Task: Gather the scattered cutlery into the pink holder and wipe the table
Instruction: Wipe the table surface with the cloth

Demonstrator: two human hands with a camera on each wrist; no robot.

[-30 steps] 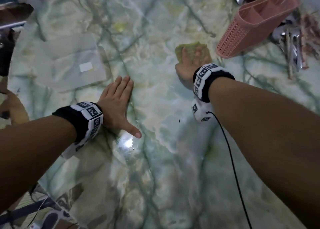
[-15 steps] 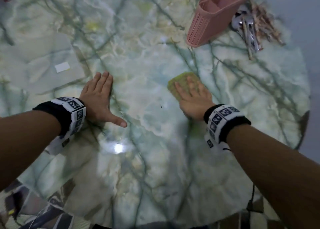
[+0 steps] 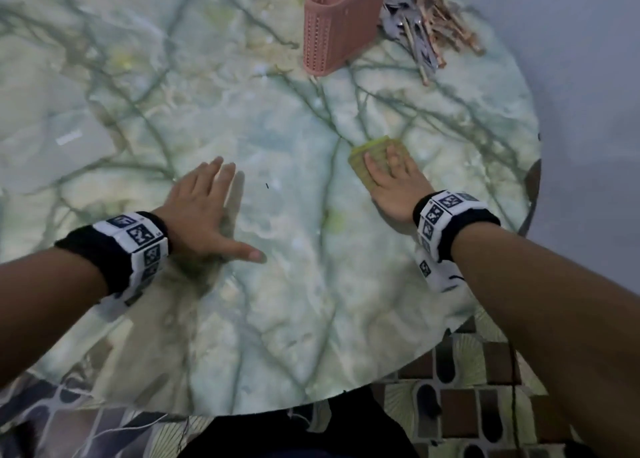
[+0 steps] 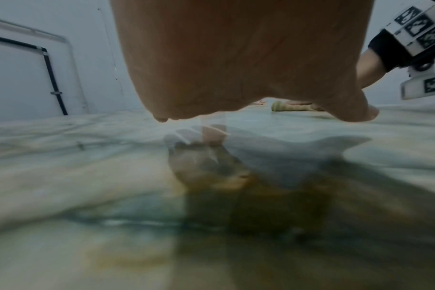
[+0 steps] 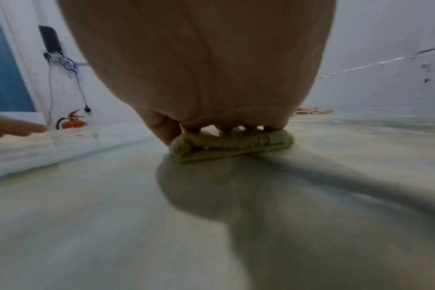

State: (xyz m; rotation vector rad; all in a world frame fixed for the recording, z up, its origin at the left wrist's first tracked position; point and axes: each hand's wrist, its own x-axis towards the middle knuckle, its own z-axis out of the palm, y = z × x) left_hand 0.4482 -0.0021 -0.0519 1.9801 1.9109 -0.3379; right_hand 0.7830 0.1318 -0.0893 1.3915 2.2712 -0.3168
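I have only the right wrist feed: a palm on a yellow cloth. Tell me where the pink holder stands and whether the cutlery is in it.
Observer: The pink holder stands upright at the table's far edge; the cutlery pile lies on the table just right of it, not inside.
Operator: Report the left hand.
Observer: The left hand lies flat, fingers straight, on the table left of the cloth.
Operator: Say how the right hand sits.
Observer: The right hand presses the cloth with straight fingers, near the table's right edge.
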